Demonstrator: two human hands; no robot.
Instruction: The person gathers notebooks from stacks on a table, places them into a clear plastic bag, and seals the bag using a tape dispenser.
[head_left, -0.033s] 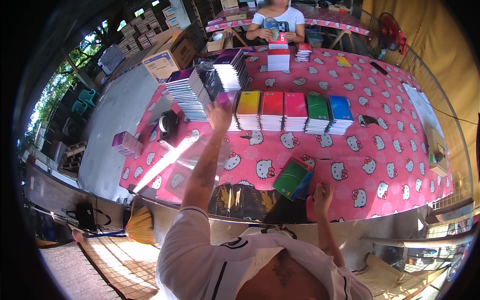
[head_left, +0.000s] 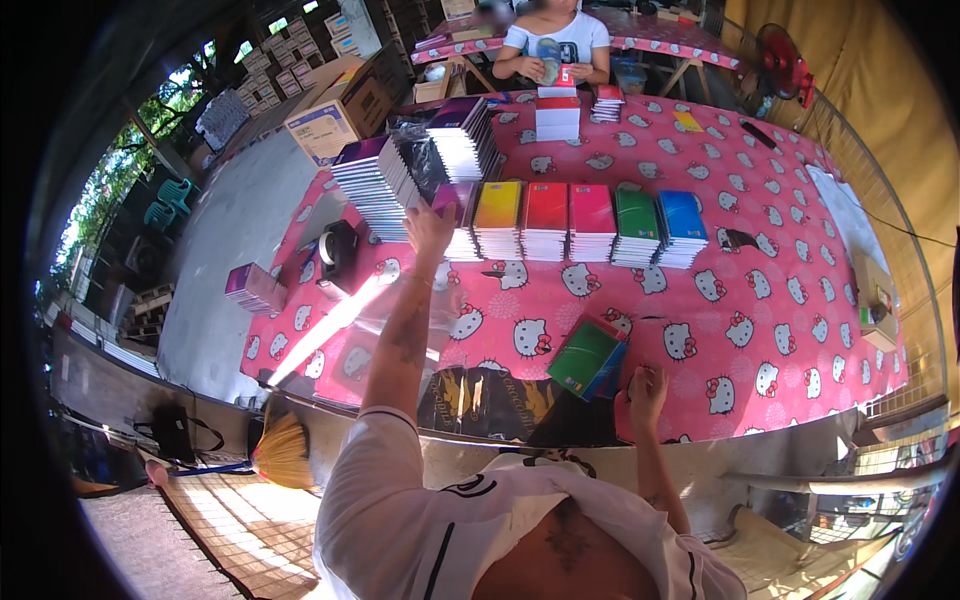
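My left hand (head_left: 430, 232) reaches out to a stack of purple notebooks (head_left: 458, 212). Its fingers are apart at the left edge of the top notebook. Beside that stack stand matching stacks in yellow (head_left: 498, 208), red (head_left: 545, 210), pink (head_left: 591, 212), green (head_left: 636, 216) and blue (head_left: 681, 218). My right hand (head_left: 648, 392) is by the near table edge, its fingers curled; what they hold, if anything, is hidden. Just left of it lies a small fanned pile with a green notebook (head_left: 582, 358) on top and blue and red ones partly showing beneath.
Tall spiral-bound notebook stacks (head_left: 375, 185) and a cardboard box (head_left: 340, 115) stand at the far left. A black tape dispenser (head_left: 338, 250) is nearer, beside clear plastic. Across the pink patterned table (head_left: 600, 290) a person (head_left: 555, 50) handles small items. A fan (head_left: 783, 65) stands far right.
My left hand has drawn slightly back and left on the purple stack, and more of its top cover shows. My right hand stays in place.
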